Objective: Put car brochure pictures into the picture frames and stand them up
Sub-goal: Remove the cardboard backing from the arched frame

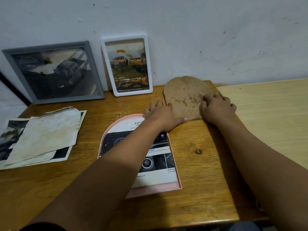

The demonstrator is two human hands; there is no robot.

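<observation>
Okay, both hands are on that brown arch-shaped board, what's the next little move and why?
Probably lift the brown arch-shaped backing board and lay it over the pink arch-shaped frame. The frame lies face down on the wooden table with a car brochure picture already in it and no back on, while the left hand and right hand both rest on the board beside it.

Your way to the wall is blocked by the grey frame (55, 72) and white frame (127, 65) leaning there. Loose brochure pages (41, 134) crowd the table's (200, 164) left side. You have bare wood right of the pink frame (173, 185), and the pale board (266, 117) farther right lies open.
</observation>
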